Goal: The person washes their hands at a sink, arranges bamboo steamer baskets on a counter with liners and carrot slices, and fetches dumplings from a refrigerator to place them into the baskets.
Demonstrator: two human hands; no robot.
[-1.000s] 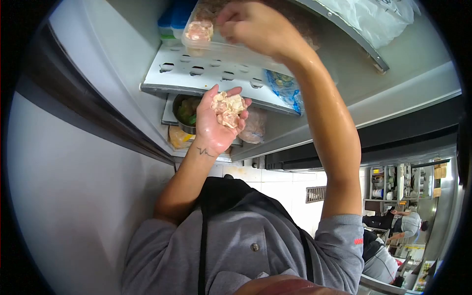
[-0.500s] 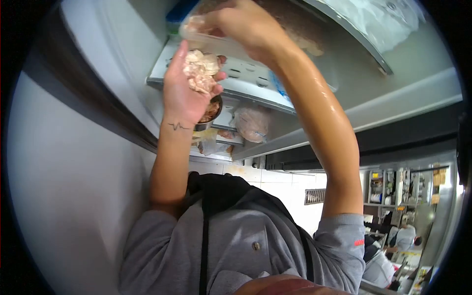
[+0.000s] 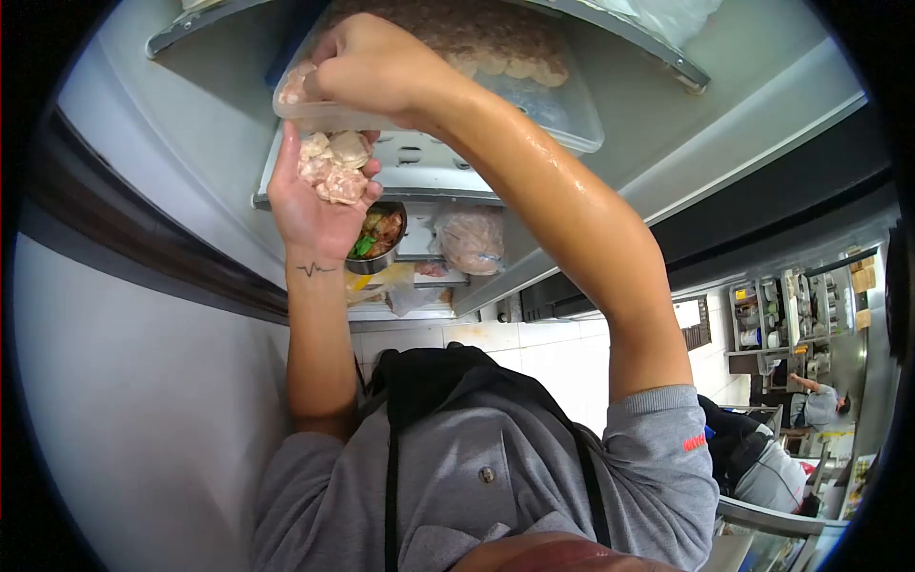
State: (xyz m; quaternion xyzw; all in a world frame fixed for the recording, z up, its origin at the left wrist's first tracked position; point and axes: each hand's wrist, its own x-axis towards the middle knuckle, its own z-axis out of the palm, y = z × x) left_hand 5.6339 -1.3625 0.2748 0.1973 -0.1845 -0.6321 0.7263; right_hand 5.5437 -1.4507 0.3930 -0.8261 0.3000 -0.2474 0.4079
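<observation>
My left hand [image 3: 313, 214] is palm up and cupped under several pale raw meat pieces [image 3: 336, 176], thumb out to one side and fingers curled at their edge. Above it, my right hand [image 3: 376, 67] reaches into a clear plastic container [image 3: 589, 132], its fingers bent around pale raw meat [image 3: 296, 84] at the near left corner. Those fingertips are partly hidden. More meat pieces [image 3: 515, 59] lie in rows across the container, which sits on a refrigerator shelf.
Below the white shelf [image 3: 419, 176] are a metal bowl [image 3: 376, 238] of food with green leaves and a knotted plastic bag [image 3: 469, 238]. A metal shelf edge [image 3: 648, 48] runs above my right arm. The refrigerator door [image 3: 143, 362] is close on the left. Two people [image 3: 815, 405] are in the background.
The view has shifted, bringing more of the container and the bowl into sight. My left hand still holds the meat pieces, and my right hand remains in the container's corner.
</observation>
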